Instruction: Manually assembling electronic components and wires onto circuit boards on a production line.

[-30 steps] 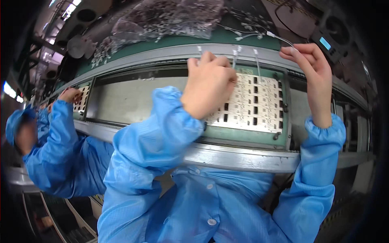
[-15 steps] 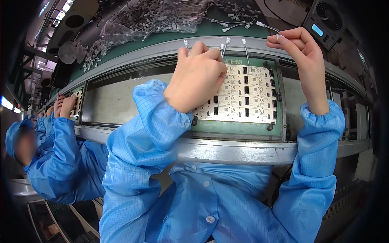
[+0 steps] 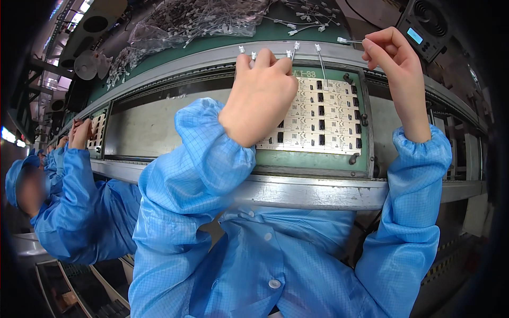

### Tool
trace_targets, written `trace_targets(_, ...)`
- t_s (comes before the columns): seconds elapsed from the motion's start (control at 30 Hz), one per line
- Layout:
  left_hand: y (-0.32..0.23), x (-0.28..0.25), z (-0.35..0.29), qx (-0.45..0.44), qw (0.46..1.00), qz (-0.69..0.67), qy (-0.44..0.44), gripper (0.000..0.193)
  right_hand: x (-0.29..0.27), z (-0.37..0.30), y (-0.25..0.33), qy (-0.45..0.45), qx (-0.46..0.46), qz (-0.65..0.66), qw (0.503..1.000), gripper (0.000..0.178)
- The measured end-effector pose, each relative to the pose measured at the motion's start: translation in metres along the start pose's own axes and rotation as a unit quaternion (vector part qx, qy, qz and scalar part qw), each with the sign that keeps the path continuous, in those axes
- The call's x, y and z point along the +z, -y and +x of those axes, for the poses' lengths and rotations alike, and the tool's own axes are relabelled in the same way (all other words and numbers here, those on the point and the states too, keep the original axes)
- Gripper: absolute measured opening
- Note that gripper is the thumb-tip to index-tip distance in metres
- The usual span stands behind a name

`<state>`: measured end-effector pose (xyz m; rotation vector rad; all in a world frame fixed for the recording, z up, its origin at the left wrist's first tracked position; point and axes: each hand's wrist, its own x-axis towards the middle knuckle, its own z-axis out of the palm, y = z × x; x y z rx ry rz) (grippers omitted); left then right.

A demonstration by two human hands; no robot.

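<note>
In my right hand (image 3: pixel 395 61), thumb and fingers pinch a thin cable with a white connector (image 3: pixel 343 40) on its end, held out to the left. My left hand (image 3: pixel 262 98) is bent over the upper left of a panel of white circuit boards (image 3: pixel 303 136). Its fingers are curled down, with the tips hidden behind the knuckles, so what they grip does not show. Beside these fingers stand white connectors (image 3: pixel 242 49). Another upright cable (image 3: pixel 322 63) rises from the boards further right. The panel sits in a green fixture (image 3: pixel 313 161) with black clips.
A metal rail (image 3: pixel 318 195) runs along the front. Behind the fixture, a clear plastic bag (image 3: pixel 196 24) of cables and loose connector cables (image 3: pixel 313 24) lie on a green surface. A grey device with a lit display (image 3: pixel 414 35) is back right. A co-worker (image 3: pixel 79 201) works at left.
The scene has shifted slightly upward in the picture. The cable in my right hand has swung nearly level. A second white connector now shows beside my left fingers.
</note>
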<state>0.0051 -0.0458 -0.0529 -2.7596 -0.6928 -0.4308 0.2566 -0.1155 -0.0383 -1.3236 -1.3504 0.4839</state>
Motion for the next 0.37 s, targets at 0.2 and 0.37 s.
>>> trace_targets(0.2,-0.019,-0.013,0.008,0.015,0.995,0.094,0.025,0.004,0.003,0.002,0.004,0.011,-0.022,0.007,1.000,0.015)
trace_targets(0.37,-0.010,-0.009,-0.009,-0.001,0.999,-0.013,0.034,0.008,0.000,0.001,0.007,0.009,-0.029,0.044,0.999,0.013)
